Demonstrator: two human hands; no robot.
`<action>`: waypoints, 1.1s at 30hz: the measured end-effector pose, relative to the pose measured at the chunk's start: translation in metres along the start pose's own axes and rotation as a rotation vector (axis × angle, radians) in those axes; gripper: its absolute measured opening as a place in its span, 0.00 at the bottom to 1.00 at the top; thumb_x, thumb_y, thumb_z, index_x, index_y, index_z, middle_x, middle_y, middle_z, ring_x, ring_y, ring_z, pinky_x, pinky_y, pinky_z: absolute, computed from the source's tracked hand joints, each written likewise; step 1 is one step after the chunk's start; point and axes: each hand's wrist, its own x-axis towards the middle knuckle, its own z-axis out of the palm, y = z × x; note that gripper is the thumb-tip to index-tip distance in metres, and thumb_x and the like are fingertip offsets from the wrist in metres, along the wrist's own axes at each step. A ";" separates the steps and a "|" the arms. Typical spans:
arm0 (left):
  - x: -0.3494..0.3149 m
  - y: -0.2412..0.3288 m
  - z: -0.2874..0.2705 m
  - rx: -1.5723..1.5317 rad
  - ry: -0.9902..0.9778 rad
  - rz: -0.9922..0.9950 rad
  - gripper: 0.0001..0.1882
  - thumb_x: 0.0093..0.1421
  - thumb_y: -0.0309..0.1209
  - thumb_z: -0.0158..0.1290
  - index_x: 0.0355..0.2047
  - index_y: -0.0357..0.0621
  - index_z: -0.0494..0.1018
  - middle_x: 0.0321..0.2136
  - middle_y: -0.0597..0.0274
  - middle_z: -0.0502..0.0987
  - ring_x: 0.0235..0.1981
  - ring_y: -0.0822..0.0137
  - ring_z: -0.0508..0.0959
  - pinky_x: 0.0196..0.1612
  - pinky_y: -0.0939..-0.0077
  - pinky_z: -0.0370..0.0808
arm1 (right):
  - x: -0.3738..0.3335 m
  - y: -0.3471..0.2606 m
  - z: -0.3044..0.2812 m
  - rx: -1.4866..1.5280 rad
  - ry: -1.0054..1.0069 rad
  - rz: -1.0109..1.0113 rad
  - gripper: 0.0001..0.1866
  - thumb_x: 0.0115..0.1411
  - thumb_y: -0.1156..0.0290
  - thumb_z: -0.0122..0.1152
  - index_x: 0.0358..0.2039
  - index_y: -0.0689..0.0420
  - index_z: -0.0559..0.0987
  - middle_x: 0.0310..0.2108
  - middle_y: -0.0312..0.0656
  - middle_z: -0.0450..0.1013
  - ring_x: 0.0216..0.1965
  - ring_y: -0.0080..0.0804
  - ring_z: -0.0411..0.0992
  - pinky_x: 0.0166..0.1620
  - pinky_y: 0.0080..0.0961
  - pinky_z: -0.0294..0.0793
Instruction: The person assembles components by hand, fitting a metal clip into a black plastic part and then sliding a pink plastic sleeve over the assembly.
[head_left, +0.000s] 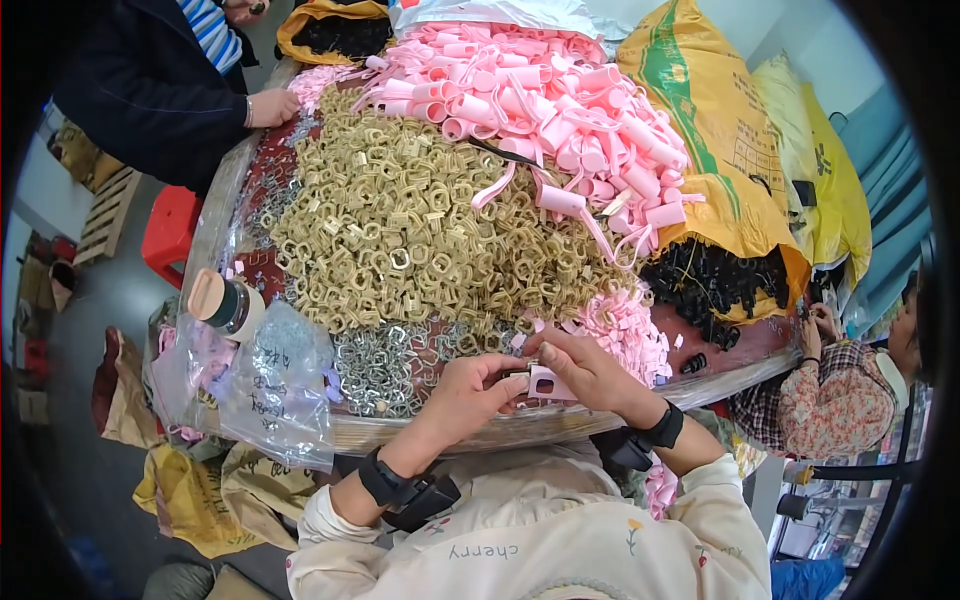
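Close to the table's near edge, my two hands meet over a small pale pink plastic piece [564, 386] with a dark squarish hole. My right hand [592, 372] pinches this piece from its right side. My left hand [466, 392] is closed at the piece's left, thumb and fingertips together; a small part between them is too hidden to name. Just beyond my hands spreads a large heap of beige-gold plastic rings [390, 220]. Silver bent-wire loops [375, 365] lie beyond my left forearm, and small flat pink pieces [632, 335] lie beyond my right hand.
Pink cylinders with straps [540, 105] are heaped at the far side. An orange sack [735, 215] spills black parts [715, 285] at right. A lidded bottle [228, 305] and a clear bag [278, 375] stand at left. Co-workers' hands [272, 107] show at both sides.
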 end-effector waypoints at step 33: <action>0.021 -0.011 0.024 -0.322 -0.034 -0.242 0.36 0.47 0.30 0.56 0.52 0.38 0.48 0.32 0.60 0.71 0.28 0.75 0.72 0.29 0.84 0.69 | -0.204 0.082 -0.049 -0.200 0.649 0.310 0.17 0.40 0.66 0.61 0.30 0.62 0.71 0.29 0.45 0.67 0.29 0.35 0.67 0.31 0.26 0.66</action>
